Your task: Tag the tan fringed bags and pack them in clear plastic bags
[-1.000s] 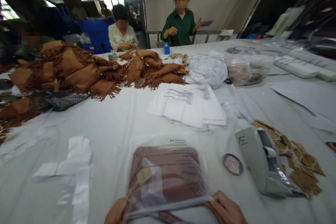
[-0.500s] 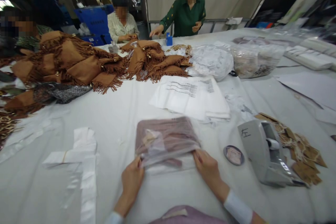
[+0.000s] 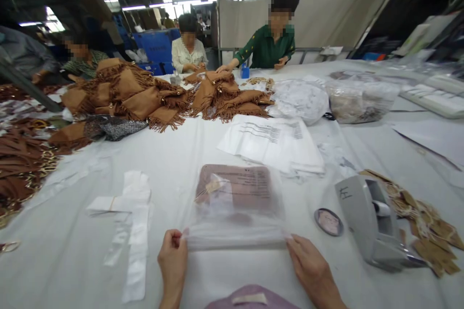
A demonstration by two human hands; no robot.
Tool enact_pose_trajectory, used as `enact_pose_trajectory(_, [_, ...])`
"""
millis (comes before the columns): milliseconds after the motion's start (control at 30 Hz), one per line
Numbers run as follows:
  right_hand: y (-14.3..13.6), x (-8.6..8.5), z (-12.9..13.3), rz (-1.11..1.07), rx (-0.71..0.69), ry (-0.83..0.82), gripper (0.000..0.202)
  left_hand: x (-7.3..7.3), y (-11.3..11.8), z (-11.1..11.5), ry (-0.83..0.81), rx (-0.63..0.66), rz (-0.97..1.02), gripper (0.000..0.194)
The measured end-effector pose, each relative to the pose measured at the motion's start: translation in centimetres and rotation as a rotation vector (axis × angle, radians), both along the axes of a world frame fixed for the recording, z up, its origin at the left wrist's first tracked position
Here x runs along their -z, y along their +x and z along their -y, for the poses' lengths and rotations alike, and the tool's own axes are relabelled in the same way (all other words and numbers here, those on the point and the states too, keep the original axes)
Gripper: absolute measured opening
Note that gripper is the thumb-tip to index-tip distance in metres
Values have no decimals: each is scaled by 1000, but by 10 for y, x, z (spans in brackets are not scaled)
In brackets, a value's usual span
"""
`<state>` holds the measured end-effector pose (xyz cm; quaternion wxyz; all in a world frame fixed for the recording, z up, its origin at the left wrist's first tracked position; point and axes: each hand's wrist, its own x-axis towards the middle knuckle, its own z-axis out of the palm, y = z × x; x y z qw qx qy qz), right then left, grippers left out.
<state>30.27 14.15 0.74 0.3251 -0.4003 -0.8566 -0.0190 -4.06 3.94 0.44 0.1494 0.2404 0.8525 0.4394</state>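
Note:
A clear plastic bag (image 3: pixel 239 231) with printed text lies flat in front of me, holding a brown flat item (image 3: pixel 250 183) whose exact kind I cannot make out. A tan tag (image 3: pixel 213 186) and a whitish sheet show through the plastic. My left hand (image 3: pixel 174 256) pinches the near left corner of the bag's edge. At the near right corner, my right hand (image 3: pixel 308 263) grips the same edge, so the plastic is stretched between them. Left of the bag lie white paper strips (image 3: pixel 139 231), one bundle bound with a band.
Ahead lies a stack of printed plastic bags (image 3: pixel 271 145). A grey tape dispenser (image 3: pixel 369 222), a round dish (image 3: pixel 328 222) and tan tags (image 3: pixel 435 236) are on the right. Fringed brown bags (image 3: pixel 134 91) pile up at the far left. Co-workers (image 3: pixel 271 41) are across the table.
Both hands have drawn the plastic bag's edge toward me and slightly apart. The plastic now lies smoother over the brown item. A co-worker's hand has come down onto the brown pile.

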Motion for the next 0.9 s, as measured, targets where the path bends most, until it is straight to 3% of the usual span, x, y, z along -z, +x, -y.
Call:
enact_pose_trajectory(100, [-4, -11, 15, -53, -2, 78, 29, -4, 1, 3, 90, -57, 33, 35])
enact_pose_trajectory(233, [-22, -12, 34, -150, -323, 84, 50, -11, 18, 17, 128, -88, -208, 28])
enact_pose_trajectory(300, [-38, -7, 36, -121, -409, 63, 51, -9, 38, 24, 211, 101, -410, 18])
enact_pose_trajectory(367, [-56, -2, 34, -84, -415, 31, 49, -4, 62, 24, 317, 470, -587, 10])
enact_pose_trajectory(400, [-65, -1, 30, -76, -403, 8, 48, 0, 73, 21, 339, 638, -653, 13])
enact_pose_trajectory(467, [-80, -2, 22, -79, -386, -35, 47, 9, 92, 10, 297, 815, -737, 26])
enact_pose_trajectory(567, [-92, -4, 10, -87, -413, -47, 42, 20, 108, -12, 143, 854, -765, 38])
enact_pose_trajectory(667, [-89, 2, 2, -47, -416, -53, 42, 32, 113, -31, 74, 901, -771, 39])
enact_pose_trajectory(800, [-81, 24, -1, 73, -243, -31, 33, 48, 116, -42, 163, 992, -759, 33])
enact_pose_trajectory(900, [-85, 34, -3, 126, -151, -12, 30, 61, 114, -37, 269, 1072, -828, 20])
